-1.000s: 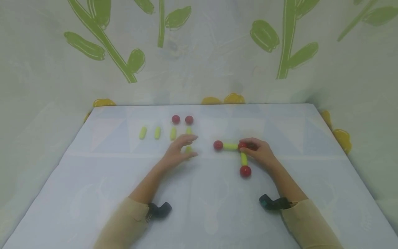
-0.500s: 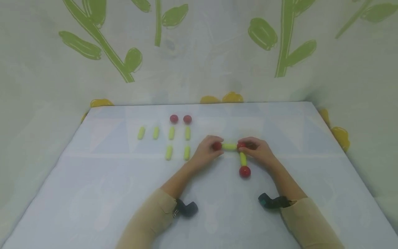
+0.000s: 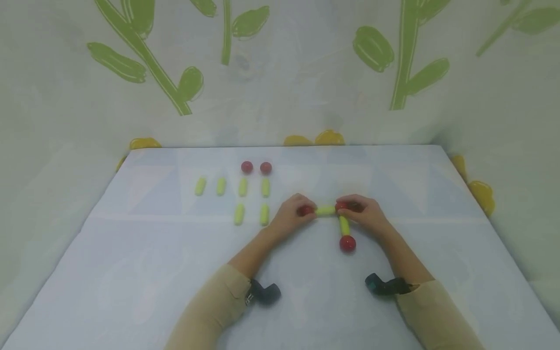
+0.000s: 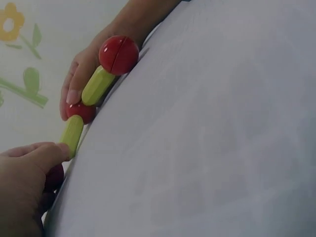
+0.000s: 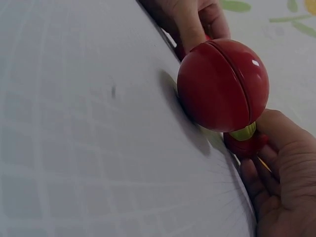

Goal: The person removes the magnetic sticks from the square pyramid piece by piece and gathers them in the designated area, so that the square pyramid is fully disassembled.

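Note:
An L-shaped piece of red balls and yellow-green rods lies on the white table. My left hand (image 3: 286, 218) grips the red ball (image 3: 307, 210) at its left end, the fingers partly covering it. One rod (image 3: 325, 210) runs from there to the corner ball (image 3: 341, 208), which my right hand (image 3: 367, 214) pinches between thumb and fingers. A second rod (image 3: 344, 225) leads toward me to another red ball (image 3: 347, 244), untouched by either hand. In the left wrist view my left thumb also reaches the near rod (image 4: 72, 134). The right wrist view shows the end ball (image 5: 222, 86) large, hiding most of its rod.
Two loose red balls (image 3: 247, 167) sit at the back of the table (image 3: 131, 262). In front of them several loose yellow-green rods (image 3: 239, 214) stand in two rows, left of my left hand. Behind the table rises a wall (image 3: 302, 73) with a leaf pattern.
My left hand has moved right from over the loose rods and taken hold of the left-end ball. The L-shaped piece has shifted slightly toward me. My right hand keeps its pinch on the corner ball.

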Available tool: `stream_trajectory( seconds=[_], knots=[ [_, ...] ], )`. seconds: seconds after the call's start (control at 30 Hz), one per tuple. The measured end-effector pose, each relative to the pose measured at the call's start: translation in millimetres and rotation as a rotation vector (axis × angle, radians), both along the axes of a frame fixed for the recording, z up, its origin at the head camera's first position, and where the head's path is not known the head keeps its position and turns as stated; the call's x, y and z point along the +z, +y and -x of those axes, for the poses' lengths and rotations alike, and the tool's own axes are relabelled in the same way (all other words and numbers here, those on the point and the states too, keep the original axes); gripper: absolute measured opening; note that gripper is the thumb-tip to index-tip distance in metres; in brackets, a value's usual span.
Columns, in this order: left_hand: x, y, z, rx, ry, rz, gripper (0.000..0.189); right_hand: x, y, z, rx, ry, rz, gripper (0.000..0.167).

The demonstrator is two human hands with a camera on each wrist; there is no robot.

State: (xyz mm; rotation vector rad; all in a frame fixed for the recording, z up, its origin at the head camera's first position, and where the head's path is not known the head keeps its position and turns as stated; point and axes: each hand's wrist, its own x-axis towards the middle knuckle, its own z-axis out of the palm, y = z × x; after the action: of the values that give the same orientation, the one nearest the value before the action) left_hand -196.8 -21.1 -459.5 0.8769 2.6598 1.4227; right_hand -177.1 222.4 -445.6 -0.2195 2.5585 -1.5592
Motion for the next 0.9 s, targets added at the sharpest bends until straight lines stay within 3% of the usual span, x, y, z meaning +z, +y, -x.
stream_trajectory(
  seconds=[0.13, 0.27, 0.43, 0.63, 0.9],
  knots=[
    [-0.3, -0.9, -0.5, -0.003, -0.007, 0.034, 0.025, -1.3, 0, -0.1, 0.000, -0.001, -0.001, 0.043],
    [-1.0, -2.7, -3.0, 0.036, -0.051, -0.013, 0.038, -3.3, 1, 0.7, 0.002, -0.006, -0.005, 0.043],
    [10.6, -2.7, -8.5, 0.066, -0.086, -0.078, 0.040, -2.6, 0, 0.1, -0.006, -0.015, -0.008, 0.043],
    [24.9, -3.9, -12.3, 0.062, -0.071, -0.137, 0.041, -3.0, -2, -0.4, -0.003, -0.007, -0.002, 0.042],
    [33.1, -11.2, -9.3, 0.090, -0.124, -0.241, 0.047, -0.9, -2, -0.7, -0.002, -0.008, -0.004, 0.042]
  ],
)
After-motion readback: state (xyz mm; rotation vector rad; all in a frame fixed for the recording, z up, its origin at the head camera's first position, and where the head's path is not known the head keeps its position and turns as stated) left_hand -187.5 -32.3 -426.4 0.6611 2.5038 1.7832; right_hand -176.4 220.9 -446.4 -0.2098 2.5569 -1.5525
